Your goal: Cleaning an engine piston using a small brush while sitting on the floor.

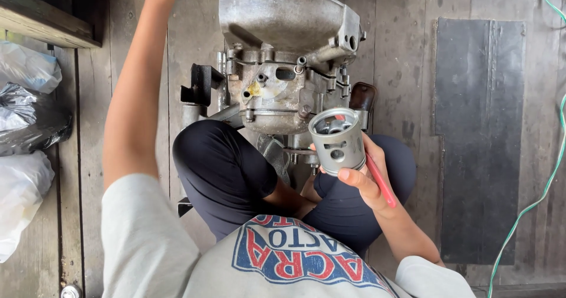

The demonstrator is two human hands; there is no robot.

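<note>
piston (336, 142) | right hand (364, 177) raised, grip pinching it and red tool (381, 182) | left arm (132, 106) stretched upward, grip unseen

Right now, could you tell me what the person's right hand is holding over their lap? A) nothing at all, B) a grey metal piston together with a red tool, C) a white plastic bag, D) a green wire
B: the right hand is closed around a grey metal piston, with a red tool lying along the fingers, in front of the engine block; the left arm reaches up out of the picture.
</note>
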